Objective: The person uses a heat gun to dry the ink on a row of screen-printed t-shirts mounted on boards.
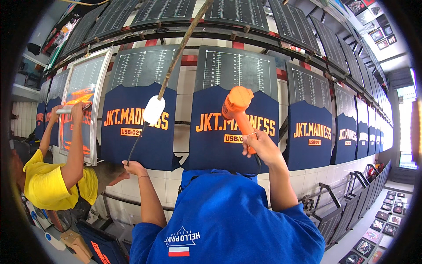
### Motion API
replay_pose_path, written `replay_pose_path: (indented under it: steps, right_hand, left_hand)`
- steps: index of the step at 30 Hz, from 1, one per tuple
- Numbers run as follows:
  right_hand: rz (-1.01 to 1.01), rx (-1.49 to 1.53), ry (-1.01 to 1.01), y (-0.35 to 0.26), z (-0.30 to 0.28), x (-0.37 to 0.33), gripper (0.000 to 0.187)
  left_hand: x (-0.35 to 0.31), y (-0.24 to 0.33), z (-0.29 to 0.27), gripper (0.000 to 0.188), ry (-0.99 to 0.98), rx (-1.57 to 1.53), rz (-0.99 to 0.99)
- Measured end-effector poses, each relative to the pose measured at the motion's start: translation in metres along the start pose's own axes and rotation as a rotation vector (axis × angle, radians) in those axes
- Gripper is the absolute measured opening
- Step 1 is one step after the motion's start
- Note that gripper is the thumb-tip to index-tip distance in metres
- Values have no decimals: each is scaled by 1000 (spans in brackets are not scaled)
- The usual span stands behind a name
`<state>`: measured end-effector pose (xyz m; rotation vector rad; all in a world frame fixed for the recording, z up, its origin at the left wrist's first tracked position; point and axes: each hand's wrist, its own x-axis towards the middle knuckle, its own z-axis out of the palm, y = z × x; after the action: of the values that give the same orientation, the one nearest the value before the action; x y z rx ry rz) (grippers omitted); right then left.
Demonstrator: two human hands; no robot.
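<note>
My right hand (263, 148) grips the handle of an orange hair dryer (238, 102), held over a navy shirt (211, 152) with orange print. The dryer hides part of that print. My left hand (135, 169) pinches a black cord (138, 148), in front of another printed navy shirt (115, 152). The cord runs up to a white socket block (154, 111), which hangs from a long, thin, rod-like line (180, 50). Both shirts lie flat on dark boards (237, 66) marked with white scales.
To the left, a person in a yellow shirt (44, 180) holds a squeegee (66, 110) on a framed printing screen (100, 88). More printed shirts (310, 152) continue rightward. Another row of boards (237, 12) stands beyond, and metal racks (338, 211) are at lower right.
</note>
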<state>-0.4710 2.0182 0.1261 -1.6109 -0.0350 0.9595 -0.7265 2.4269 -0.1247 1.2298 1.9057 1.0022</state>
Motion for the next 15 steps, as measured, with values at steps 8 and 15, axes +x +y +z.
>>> replay_pose_path:
  steps: [8, 15]
  right_hand:
    - [117, -25, -53, 3, 3, -35, 24]
    - [100, 23, -76, 6, 15, -30, 25]
  left_hand:
    - [11, -14, 2, 60, 13, 16, 24]
    - [4, -4, -1, 61, -12, 26, -25]
